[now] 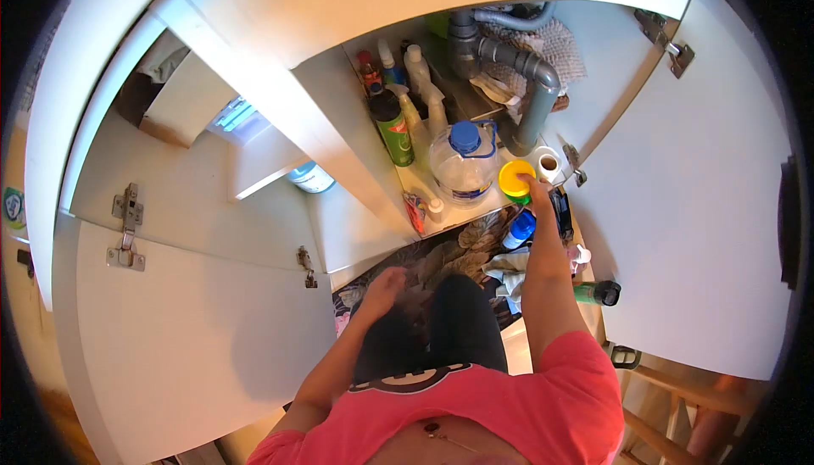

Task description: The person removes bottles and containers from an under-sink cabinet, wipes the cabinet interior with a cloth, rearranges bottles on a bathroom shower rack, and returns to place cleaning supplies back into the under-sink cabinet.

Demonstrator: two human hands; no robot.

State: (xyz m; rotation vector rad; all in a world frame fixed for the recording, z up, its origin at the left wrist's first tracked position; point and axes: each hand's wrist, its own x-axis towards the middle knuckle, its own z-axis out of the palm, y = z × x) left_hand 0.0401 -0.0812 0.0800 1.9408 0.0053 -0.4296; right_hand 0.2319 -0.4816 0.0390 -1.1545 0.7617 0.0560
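Note:
My right hand (539,192) reaches into the cabinet under the sink, its fingers closed on the edge of a tub with a yellow lid (515,177) and a bit of green below. Just left of the tub stands a large clear plastic jug (462,172) with a blue cap and handle. A white paper roll (549,165) is right behind my fingers. My left hand (387,289) hovers over my left knee, away from the shelf; its fingers are too blurred to make out, and I see nothing in it.
A green bottle (393,130) and several spray bottles stand at the shelf's left. Grey drain pipes (541,96) hang behind. Open doors flank me: left (203,329), right (704,194). A blue-capped can (521,228), cloths (507,274) and a dark green bottle (596,293) lie below.

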